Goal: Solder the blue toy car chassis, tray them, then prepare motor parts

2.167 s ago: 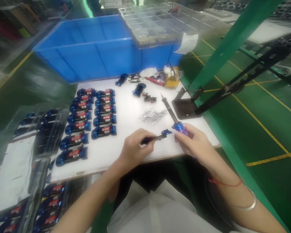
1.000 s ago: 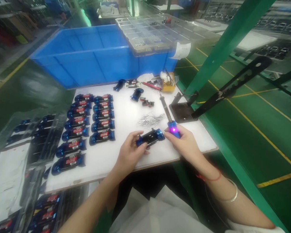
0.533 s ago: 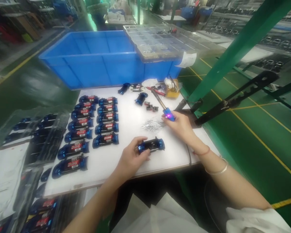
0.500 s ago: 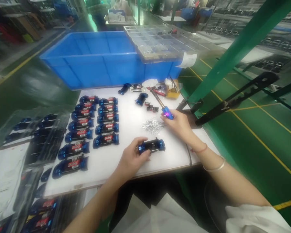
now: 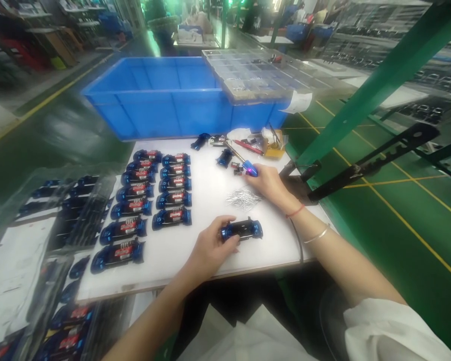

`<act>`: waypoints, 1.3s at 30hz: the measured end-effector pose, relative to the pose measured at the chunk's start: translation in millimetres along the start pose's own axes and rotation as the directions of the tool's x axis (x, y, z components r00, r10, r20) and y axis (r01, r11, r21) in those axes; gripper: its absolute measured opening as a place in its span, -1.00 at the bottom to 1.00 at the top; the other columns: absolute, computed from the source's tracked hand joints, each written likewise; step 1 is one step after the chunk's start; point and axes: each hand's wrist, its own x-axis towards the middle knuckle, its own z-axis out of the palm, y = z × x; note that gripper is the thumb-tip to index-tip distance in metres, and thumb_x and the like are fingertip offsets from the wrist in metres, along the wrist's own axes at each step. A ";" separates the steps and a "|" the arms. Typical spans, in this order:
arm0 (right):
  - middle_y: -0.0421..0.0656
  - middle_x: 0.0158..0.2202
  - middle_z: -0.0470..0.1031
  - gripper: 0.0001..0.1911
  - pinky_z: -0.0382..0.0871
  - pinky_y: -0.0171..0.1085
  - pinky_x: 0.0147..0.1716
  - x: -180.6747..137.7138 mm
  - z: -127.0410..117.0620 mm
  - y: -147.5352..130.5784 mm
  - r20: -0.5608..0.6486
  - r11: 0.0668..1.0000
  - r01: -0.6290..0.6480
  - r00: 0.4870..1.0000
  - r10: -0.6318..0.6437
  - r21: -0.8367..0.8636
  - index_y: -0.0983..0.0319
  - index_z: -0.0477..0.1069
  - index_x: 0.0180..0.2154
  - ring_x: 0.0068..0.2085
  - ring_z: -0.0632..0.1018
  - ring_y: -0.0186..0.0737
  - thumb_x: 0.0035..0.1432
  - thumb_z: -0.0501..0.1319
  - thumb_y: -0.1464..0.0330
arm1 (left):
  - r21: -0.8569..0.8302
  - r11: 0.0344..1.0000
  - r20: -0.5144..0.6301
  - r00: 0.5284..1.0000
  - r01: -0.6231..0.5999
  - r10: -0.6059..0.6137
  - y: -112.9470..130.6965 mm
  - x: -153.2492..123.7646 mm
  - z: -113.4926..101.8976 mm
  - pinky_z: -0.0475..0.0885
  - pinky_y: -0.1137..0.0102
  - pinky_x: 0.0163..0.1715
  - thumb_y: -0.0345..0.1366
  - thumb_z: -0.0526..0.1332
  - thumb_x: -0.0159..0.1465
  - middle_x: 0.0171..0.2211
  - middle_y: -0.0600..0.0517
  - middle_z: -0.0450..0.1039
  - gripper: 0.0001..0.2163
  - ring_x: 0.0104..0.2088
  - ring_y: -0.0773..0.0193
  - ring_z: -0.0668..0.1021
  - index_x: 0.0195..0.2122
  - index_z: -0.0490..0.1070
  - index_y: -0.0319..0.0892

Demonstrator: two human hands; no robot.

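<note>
My left hand [image 5: 215, 245] grips one end of a small blue and black toy car [image 5: 244, 229] at the front of the white table, thumb on the near side. Part of the car is hidden under the fingers. Closed around the blue handle of a soldering iron [image 5: 250, 169] is my right hand [image 5: 267, 181]. A purple light glows on the handle, and the long metal shaft points away to the upper left, over small dark car parts [image 5: 237, 168]. Between the hands and those parts lies a pile of thin silver pins [image 5: 243, 199].
Two columns of blue toy cars [image 5: 135, 206] fill the table's left side. Behind it stands a blue bin [image 5: 150, 113] under a clear divided tray [image 5: 255, 75]. A yellow box [image 5: 275, 148] sits at the back right, near a green post [image 5: 383, 75] and black bracket [image 5: 372, 163].
The soldering iron has shifted left and away from me, its shaft now over the small parts. My left hand still holds the car. The whole view has shifted slightly.
</note>
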 end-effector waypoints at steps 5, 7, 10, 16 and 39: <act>-0.22 -0.47 0.49 -0.77 0.24 -0.28 -0.35 -40.0 -25.0 0.6 0.018 0.986 -0.088 0.996 0.086 0.140 0.21 0.50 -0.35 -0.39 0.44 -0.21 0.00 0.30 0.19 | 0.029 0.999 -0.007 1.000 -0.015 0.015 0.3 -1.2 1.5 0.64 0.26 -0.20 -0.15 0.24 0.29 -0.11 -0.04 0.42 -0.61 -0.27 0.25 0.62 0.11 0.35 -0.12; -0.22 -0.45 0.51 -0.73 0.25 -0.27 -0.35 -63.1 -31.7 6.9 0.038 0.969 -0.130 0.991 0.125 0.208 0.20 0.51 -0.36 -0.38 0.45 -0.20 -0.03 0.29 0.15 | 0.030 0.999 -0.008 1.000 -0.020 0.020 1.1 -1.4 2.1 0.64 0.28 -0.20 -0.13 0.24 0.28 -0.09 -0.04 0.42 -0.60 -0.25 0.25 0.61 0.12 0.36 -0.11; -0.21 -0.47 0.51 -0.75 0.28 -0.26 -0.36 -95.0 -37.0 21.3 0.036 0.948 -0.206 0.978 0.204 0.243 0.20 0.49 -0.43 -0.39 0.47 -0.18 -0.08 0.26 0.16 | 0.021 1.000 -0.023 1.000 -0.020 0.021 1.7 -0.9 2.1 0.64 0.30 -0.24 -0.13 0.25 0.27 -0.08 -0.05 0.42 -0.59 -0.25 0.25 0.61 0.11 0.37 -0.12; -0.23 -0.50 0.54 -0.85 0.31 -0.24 -0.36 -126.9 -42.2 39.7 -0.024 0.944 -0.264 0.962 0.274 0.198 0.17 0.48 -0.47 -0.42 0.50 -0.17 -0.08 0.21 0.24 | 0.053 0.999 -0.051 0.999 -0.007 0.009 0.9 -2.4 2.0 0.61 0.33 -0.27 -0.15 0.26 0.27 -0.18 0.00 0.46 -0.59 -0.32 0.27 0.62 0.12 0.37 -0.12; -0.16 -0.36 0.48 -0.91 0.36 -0.25 -0.30 -115.3 -4.4 -2.1 0.076 0.968 0.159 0.981 -0.176 0.195 0.17 0.45 -0.32 -0.32 0.49 -0.17 0.18 0.17 0.35 | 0.083 0.992 -0.079 0.993 0.096 -0.089 10.1 -48.3 -5.0 0.59 0.36 -0.36 -0.11 0.28 0.24 -0.16 -0.03 0.47 -0.58 -0.41 0.30 0.56 0.10 0.39 -0.13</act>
